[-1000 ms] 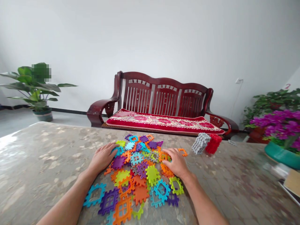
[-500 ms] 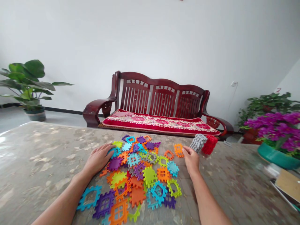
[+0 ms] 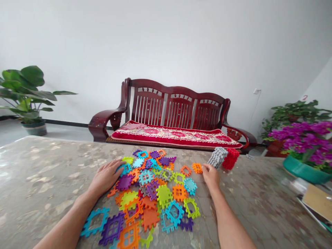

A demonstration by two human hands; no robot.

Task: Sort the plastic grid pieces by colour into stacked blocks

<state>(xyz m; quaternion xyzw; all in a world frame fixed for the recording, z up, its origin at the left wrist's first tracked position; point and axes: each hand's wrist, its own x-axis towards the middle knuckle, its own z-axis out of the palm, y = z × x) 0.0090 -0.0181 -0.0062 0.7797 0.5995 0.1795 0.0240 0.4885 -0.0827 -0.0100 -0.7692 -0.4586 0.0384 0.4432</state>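
Note:
A heap of flat, toothed plastic tiles [image 3: 153, 186] in orange, purple, blue, green and grey lies on the marbled table [image 3: 52, 173]. My left hand [image 3: 105, 177] rests flat and open on the heap's left edge, fingers over a blue tile. My right hand [image 3: 210, 174] is out at the heap's far right, fingers curled next to a small orange tile [image 3: 197, 168]. I cannot see whether it grips it. Just beyond stand a grey block stack [image 3: 217, 157] and a red block stack [image 3: 230, 159], side by side.
A teal pot of purple flowers [image 3: 306, 152] stands at the table's right, with a book or box [image 3: 316, 204] near the right edge. Behind the table are a dark red wooden bench [image 3: 171, 117] and a leafy plant [image 3: 24, 93] at the left.
My right hand left the middle of the heap and went out to the far right, near the orange tile and the stacks. Some tiles there got spread. My left hand stayed put.

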